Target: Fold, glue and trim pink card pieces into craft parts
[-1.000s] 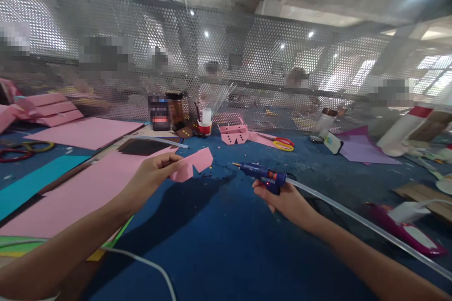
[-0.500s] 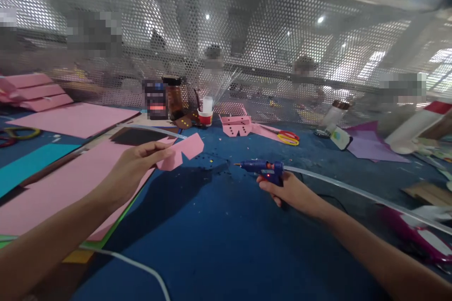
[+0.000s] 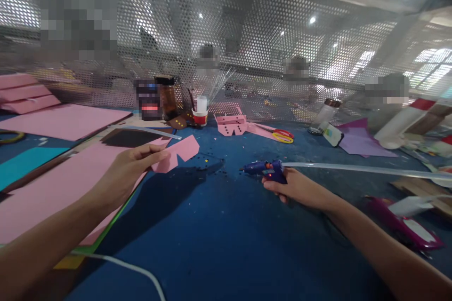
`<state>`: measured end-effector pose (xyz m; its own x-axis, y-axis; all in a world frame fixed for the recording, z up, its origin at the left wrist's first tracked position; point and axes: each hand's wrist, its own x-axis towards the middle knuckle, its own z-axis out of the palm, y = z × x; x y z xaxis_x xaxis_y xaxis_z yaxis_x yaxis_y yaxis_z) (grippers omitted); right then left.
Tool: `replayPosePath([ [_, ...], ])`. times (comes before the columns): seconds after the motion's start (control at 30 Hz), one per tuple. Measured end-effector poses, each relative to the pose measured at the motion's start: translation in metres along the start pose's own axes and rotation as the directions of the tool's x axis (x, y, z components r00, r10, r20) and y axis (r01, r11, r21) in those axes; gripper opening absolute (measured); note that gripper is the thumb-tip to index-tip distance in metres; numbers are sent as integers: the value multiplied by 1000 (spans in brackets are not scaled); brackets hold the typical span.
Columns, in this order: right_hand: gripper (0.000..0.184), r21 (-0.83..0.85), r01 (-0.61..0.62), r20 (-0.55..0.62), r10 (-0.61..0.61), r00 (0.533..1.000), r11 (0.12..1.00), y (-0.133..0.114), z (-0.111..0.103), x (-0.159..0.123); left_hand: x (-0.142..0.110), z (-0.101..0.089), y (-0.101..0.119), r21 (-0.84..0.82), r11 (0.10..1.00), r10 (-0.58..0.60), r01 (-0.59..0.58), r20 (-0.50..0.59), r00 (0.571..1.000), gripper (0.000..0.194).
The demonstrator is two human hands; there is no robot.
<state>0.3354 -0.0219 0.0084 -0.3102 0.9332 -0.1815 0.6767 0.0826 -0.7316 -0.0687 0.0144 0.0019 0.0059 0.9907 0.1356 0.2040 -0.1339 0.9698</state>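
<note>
Pinching pink paper (image 3: 189, 147) with left grip (image 3: 132, 167), long way pointing right; holding glue gun (image 3: 259, 168) with right grip (image 3: 300, 187), tip (image 3: 242, 169) facing paper.

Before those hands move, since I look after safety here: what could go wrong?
The glue gun in the right hand shows a red light, so its nozzle may burn the left hand. Its glue stick could catch the purple paper. The notched pink paper, held by one end, may bend.

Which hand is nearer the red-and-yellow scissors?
Right. The right hand, gripping the glue gun, is on the near side of the scissors; the left hand, pinching the notched pink piece, is well off to their left.
</note>
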Motion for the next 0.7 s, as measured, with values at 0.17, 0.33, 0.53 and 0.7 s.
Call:
replayPosePath([
  [0.17,37,37,7,47,-9,999,999,5,-3,1,-1,1,1,17,1000,-10,10,-20,1000,26],
  [0.33,37,49,19,47,-21,999,999,5,-5,0,-2,2,0,48,998,-35,36,-23,999,26],
  [0.53,36,-4,18,64,-18,998,1000,5,-5,1,-1,0,-4,27,1000,-8,8,1,1000,24],
  [0.7,34,-29,4,60,-2,998,1000,0,-2,0,-2,2,-1,96,995,0,2,-22,1000,28],
])
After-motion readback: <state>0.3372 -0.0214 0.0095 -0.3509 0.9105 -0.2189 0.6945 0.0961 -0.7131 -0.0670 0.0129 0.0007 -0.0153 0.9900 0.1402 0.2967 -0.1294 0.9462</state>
